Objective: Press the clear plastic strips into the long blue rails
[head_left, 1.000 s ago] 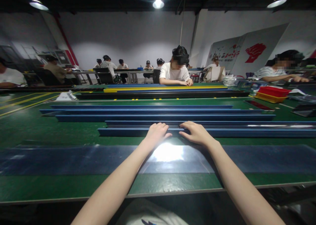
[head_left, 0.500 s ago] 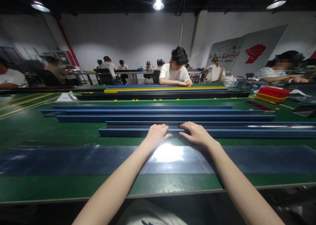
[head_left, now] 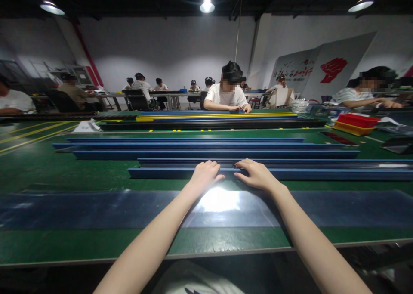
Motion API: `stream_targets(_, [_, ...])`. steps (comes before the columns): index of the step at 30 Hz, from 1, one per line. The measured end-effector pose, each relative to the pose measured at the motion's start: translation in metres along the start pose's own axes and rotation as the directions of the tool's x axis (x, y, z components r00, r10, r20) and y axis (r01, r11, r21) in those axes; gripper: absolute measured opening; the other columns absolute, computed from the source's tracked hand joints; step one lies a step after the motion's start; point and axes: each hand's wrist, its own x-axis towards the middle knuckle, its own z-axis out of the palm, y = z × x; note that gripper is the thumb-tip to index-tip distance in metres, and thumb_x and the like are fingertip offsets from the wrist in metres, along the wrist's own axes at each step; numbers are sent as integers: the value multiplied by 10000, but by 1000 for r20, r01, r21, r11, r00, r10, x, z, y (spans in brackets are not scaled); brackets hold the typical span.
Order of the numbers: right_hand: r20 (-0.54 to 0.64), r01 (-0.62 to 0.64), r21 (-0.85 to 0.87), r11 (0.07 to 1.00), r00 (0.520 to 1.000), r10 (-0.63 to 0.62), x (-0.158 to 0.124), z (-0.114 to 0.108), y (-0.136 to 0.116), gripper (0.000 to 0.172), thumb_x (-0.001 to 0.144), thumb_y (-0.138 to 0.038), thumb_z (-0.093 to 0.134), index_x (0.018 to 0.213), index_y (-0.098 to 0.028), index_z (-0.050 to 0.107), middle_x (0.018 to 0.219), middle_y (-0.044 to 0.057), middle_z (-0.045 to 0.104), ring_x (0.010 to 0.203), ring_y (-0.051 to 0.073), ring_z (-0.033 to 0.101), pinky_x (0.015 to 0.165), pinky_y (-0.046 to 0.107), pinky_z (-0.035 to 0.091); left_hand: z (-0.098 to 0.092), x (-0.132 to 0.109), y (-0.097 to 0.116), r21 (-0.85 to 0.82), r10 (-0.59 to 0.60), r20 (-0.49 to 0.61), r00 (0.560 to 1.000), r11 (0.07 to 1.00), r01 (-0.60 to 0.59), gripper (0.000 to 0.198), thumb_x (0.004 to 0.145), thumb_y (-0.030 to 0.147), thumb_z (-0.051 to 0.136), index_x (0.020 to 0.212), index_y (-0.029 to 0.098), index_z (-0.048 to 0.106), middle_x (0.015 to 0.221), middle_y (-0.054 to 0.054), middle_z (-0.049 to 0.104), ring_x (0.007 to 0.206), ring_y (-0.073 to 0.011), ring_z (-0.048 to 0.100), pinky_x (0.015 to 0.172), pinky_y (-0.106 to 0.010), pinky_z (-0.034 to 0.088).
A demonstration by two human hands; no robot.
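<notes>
A long blue U-shaped plastic channel [head_left: 167, 173] lies crosswise on the green table in front of me. My left hand [head_left: 206, 173] grips its near wall, with the fingers curled over the top and the thumb on my side. A short way to the right, my right hand [head_left: 256, 174] holds the same channel in a like way. The fingertips of both hands are partly hidden inside it. Between my forearms and beyond them, a clear plastic sheet [head_left: 135, 208] lies flat and reflects a bright lamp.
More blue channels [head_left: 213, 155] lie parallel behind mine. Farther off are yellow strips [head_left: 180, 118] and a black strip [head_left: 222, 125]. At right stand a red bin [head_left: 356, 121] and a dark phone-like slab [head_left: 338, 138]. Opposite me sits a co-worker [head_left: 226, 94].
Both my hands keep their grip, and the channel has barely shifted to the left. The co-worker opposite has moved their hands and leans slightly more to the left.
</notes>
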Motion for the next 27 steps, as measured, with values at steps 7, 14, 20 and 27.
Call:
stream_targets(7, [-20, 27, -4, 1000, 999, -27, 0, -1, -1, 338, 826, -397, 436, 1011, -169, 606, 1021, 93, 622, 963, 195, 552, 818, 291, 415, 3, 0, -1, 2, 10, -6, 1000, 1000, -10, 283, 829, 435, 478, 862, 167, 560, 913, -54, 607, 887, -186, 534, 703, -287, 400])
stream_targets(14, [-35, 17, -3, 1000, 999, -17, 1, -2, -1, 325, 836, -409, 419, 990, -192, 606, 1024, 78, 619, 970, 184, 544, 819, 284, 410, 5, 0, -1, 14, 15, -42, 999, 1000, -14, 284, 817, 438, 498, 863, 164, 557, 959, -52, 595, 924, -195, 513, 733, -298, 387])
stream_targets(20, [-27, 16, 2, 1000, 1000, -16, 1, 0, 1, 339, 841, -424, 409, 996, -192, 602, 1033, 80, 615, 975, 188, 540, 820, 289, 413, 5, -1, 0, 9, 13, -30, 999, 1000, -13, 280, 835, 426, 472, 886, 162, 551, 993, -62, 580, 937, -203, 508, 747, -312, 385])
stream_targets(27, [-15, 3, 7, 1000, 1000, -3, 1, -1, 0, 328, 840, -417, 416, 1001, -203, 605, 1041, 78, 616, 983, 189, 536, 828, 295, 411, 4, -2, 3, 6, 6, -20, 1000, 1000, -6, 271, 839, 415, 464, 906, 163, 541, 996, -79, 558, 948, -215, 494, 749, -317, 393])
